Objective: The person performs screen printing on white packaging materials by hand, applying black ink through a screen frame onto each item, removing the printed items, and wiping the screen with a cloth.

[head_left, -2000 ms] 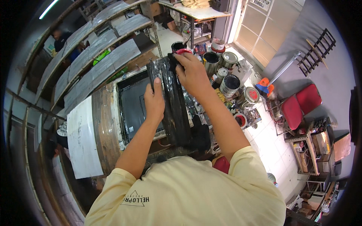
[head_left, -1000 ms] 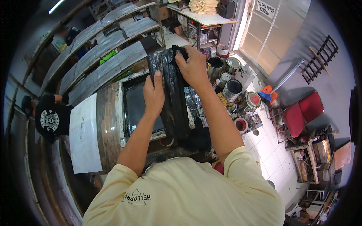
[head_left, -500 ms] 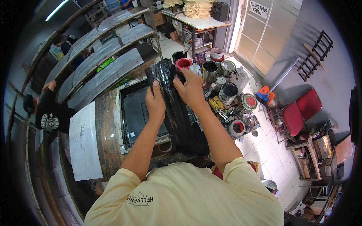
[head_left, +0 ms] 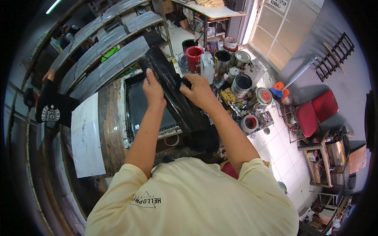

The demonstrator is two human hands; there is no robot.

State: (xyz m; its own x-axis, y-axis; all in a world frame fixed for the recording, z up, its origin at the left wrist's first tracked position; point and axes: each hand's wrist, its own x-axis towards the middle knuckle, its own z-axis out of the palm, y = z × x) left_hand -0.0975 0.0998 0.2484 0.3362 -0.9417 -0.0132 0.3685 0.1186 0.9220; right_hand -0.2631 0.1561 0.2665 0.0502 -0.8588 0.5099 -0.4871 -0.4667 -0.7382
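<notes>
A long black bar (head_left: 169, 84), glossy as if coated with ink, lies slantwise in front of me. My left hand (head_left: 154, 92) is closed round its left side, thumb on top and fingers hidden behind. On the opposite edge my right hand (head_left: 199, 92) is closed on something black, perhaps a rag, pressed against the bar; its fingers partly cover it. Beneath the bar is a printing screen (head_left: 138, 106) with a pale, ink-smeared frame and a dark mesh. The bar's near end merges into a dark shape at the right.
A white sheet (head_left: 87, 137) lies on the stained worktable (head_left: 110, 129). At the right stand several ink cans, among them a red bucket (head_left: 194, 57), and a tape roll (head_left: 249, 123). Racks (head_left: 114, 59) fill the left, where a person in black (head_left: 55, 106) stands. A red chair (head_left: 317, 112) stands right.
The bar's far end and my left hand have moved left and away from me. My right hand now sits farther from the bar's far end. The view has shifted slightly.
</notes>
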